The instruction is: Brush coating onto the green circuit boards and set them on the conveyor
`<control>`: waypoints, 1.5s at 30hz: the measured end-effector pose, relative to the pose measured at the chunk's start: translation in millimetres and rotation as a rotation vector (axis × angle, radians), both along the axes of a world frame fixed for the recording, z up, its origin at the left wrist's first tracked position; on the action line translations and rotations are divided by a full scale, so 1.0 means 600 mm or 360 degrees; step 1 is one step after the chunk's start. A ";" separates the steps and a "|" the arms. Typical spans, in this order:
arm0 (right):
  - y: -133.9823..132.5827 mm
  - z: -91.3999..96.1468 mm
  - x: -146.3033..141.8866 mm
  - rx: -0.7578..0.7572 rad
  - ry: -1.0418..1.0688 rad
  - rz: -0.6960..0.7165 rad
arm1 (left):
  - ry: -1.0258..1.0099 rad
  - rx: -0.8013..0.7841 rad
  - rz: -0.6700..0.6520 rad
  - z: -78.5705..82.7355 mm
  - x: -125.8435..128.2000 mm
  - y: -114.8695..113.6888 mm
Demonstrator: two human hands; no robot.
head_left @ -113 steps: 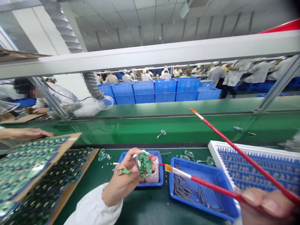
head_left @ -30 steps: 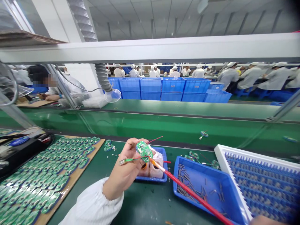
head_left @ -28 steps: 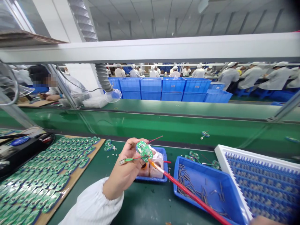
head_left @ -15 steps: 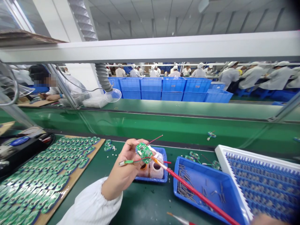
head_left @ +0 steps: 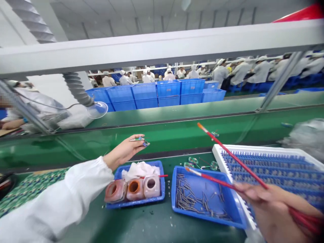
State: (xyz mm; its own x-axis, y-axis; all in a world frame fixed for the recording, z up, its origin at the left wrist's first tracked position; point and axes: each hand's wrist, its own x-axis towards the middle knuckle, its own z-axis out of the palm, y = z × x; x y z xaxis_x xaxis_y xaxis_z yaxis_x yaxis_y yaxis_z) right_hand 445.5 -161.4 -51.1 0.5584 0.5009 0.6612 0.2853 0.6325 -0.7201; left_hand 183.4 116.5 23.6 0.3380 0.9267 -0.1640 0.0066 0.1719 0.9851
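Head view, looking down across the green worktop (head_left: 154, 224): the left hand (head_left: 124, 152) is raised past the far edge of the worktop, its fingers closed in a pinch on a small circuit board (head_left: 144, 143) with a thin green-sheathed lead and a metal pin (head_left: 135, 140). The board is too small and blurred to make out in detail. It sits above and just beyond the first blue tray (head_left: 162, 187), which holds a white cloth (head_left: 138, 169) and three open jars (head_left: 135, 189) with reddish-orange insides.

The right hand (head_left: 272, 209), at the lower right corner of the view, is closed around two red brushes (head_left: 229, 153). Their orange tips point up and to the left, well apart from the board, so no brush is on it at this moment. One tip lies over a second blue tray (head_left: 174, 192) of loose metal pins (head_left: 188, 199). A few green boards (head_left: 193, 161) lie on the worktop beyond that tray, beside a white rack (head_left: 217, 152) lined with blue rows.
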 end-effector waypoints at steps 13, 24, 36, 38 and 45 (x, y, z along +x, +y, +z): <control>0.031 0.004 0.013 0.0098 0.0072 -0.0081 | 0.1171 0.0847 -0.0685 -0.112 0.197 0.147; 0.028 0.000 0.018 0.0138 0.0105 -0.0009 | 0.1559 0.1426 -0.2056 -0.179 0.371 0.022; 0.007 0.025 0.005 0.0259 0.0030 0.0168 | 0.1240 0.1398 -0.1463 -0.102 0.287 0.047; 0.002 0.026 0.000 0.0255 -0.0021 0.0157 | 0.1007 0.1335 -0.1284 -0.070 0.257 0.053; 0.010 0.066 -0.038 0.0220 -0.0249 0.0274 | -0.0202 0.1059 -0.0291 0.048 0.070 0.009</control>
